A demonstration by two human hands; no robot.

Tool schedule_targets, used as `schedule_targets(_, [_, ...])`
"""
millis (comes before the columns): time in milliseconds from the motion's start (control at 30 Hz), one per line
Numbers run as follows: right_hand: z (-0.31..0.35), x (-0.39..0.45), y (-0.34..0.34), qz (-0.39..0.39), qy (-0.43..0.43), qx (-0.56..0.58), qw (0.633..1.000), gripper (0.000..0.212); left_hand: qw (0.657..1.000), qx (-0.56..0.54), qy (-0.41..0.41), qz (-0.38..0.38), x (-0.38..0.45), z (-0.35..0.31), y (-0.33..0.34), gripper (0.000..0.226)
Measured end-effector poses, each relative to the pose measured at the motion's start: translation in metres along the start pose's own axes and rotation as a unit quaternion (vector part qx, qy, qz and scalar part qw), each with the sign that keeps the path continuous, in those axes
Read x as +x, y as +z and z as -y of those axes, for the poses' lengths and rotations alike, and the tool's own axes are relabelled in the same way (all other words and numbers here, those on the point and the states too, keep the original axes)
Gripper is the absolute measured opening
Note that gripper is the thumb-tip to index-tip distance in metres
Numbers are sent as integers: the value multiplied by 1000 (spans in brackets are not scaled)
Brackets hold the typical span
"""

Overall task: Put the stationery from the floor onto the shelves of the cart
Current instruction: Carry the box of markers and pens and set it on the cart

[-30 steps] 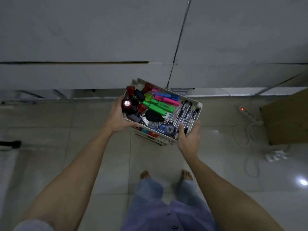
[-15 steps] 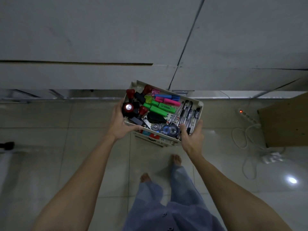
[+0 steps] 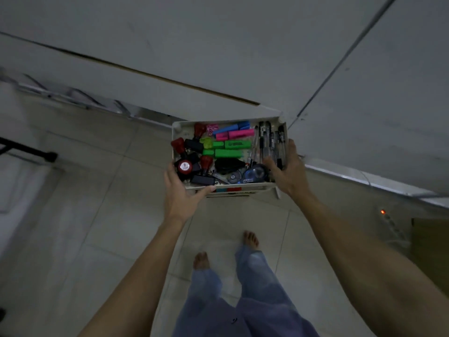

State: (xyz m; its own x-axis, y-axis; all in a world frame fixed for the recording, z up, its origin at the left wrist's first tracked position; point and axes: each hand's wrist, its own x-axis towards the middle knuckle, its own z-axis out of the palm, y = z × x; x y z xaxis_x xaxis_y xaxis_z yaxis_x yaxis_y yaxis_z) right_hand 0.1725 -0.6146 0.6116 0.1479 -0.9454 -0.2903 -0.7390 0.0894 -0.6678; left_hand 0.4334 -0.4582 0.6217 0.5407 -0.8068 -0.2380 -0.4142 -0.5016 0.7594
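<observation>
A white cart [image 3: 179,128] stands on the tiled floor in front of me, seen from above. Its top shelf holds green highlighters [image 3: 228,149], pink and blue highlighters [image 3: 237,131], red-capped stamps [image 3: 184,166], black pens [image 3: 269,142], a black stapler and a blue correction tape [image 3: 254,173]. My left hand [image 3: 181,194] grips the cart's near left corner, thumb along the front rim. My right hand [image 3: 288,170] grips the near right corner, fingers over the rim beside the pens. A lower shelf shows only as a strip under the front edge.
Large grey cabinet panels [image 3: 218,57] fill the far side above the floor. A power strip with a red light [image 3: 386,218] and a brown box lie at the right. A black stand foot [image 3: 46,156] sits at the left. My bare feet [image 3: 250,239] stand behind the cart.
The view has swung, so the cart now looks square-on rather than angled. Both hands keep hold of its near corners. My feet have stepped, the right one ahead.
</observation>
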Motion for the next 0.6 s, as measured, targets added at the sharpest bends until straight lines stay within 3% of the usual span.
schedule_targets(267, [21, 66, -17, 65, -75, -21, 995, 105, 994, -16, -77, -72, 0, -20, 26, 137])
schedule_targets(600, [9, 63, -8, 24, -55, 43, 997, 103, 998, -41, -36, -14, 41, -25, 8, 132])
